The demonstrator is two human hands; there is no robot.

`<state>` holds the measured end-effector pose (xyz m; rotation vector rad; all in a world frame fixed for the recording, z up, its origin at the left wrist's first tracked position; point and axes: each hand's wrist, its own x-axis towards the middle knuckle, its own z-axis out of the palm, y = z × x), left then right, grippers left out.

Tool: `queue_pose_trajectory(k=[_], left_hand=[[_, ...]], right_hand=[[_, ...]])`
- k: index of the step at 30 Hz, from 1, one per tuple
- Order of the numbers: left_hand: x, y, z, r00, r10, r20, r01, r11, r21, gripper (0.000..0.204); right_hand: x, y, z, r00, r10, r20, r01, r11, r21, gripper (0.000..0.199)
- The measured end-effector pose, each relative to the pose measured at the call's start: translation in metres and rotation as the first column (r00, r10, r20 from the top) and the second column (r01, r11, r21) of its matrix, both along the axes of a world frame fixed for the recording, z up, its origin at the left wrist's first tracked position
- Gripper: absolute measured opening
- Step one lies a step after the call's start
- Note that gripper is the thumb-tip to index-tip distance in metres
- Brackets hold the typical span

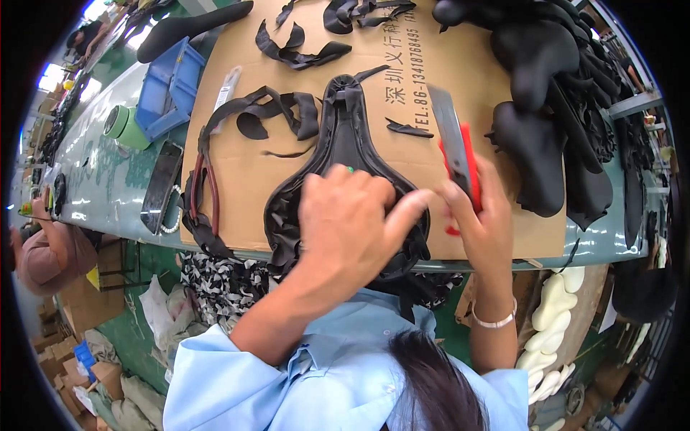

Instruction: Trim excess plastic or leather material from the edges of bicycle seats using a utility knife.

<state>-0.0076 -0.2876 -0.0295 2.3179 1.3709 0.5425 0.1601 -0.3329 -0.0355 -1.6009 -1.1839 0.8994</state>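
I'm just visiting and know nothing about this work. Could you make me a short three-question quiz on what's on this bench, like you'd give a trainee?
1. Multiple choice: which hand holds the red-and-grey tool? A) left B) right C) both
2. True or false: the pliers lie to the left of the black saddle-shaped piece.
3. Fill in the blank: the round container beside the blue bin is coloured ____.

Key:
1. B: the right hand holds it, while the left hand is over the saddle-shaped piece.
2. True: they lie on the left part of the cardboard.
3. Green.
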Motion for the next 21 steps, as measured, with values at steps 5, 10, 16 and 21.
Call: queue_pose_trajectory(k=[5,10,16,21], left_hand=[[-0.001,-0.009,-0.018,0.966,-0.083,0.247,0.141,0.963,-0.23,0.024],[-0.003,-0.013,-0.028,0.923,-0.105,0.37,0.165,0.977,-0.134,0.011],[-0.002,-0.014,-0.034,0.867,-0.018,0.499,0.087,0.99,-0.115,0.009],[-0.01,-0.011,-0.034,0.641,0.207,0.739,0.03,0.956,-0.293,0.01]], right_hand=[[0.02,-0.057,-0.005,0.91,-0.016,0.414,-0.088,0.969,0.231,0.043],[0.02,-0.066,0.021,0.719,0.245,0.651,-0.305,0.952,-0.021,0.053],[-0.01,-0.082,0.036,0.545,0.309,0.779,-0.235,0.949,-0.211,0.059],[-0.039,-0.12,0.017,0.772,0.133,0.622,-0.047,0.987,-0.152,0.061]])
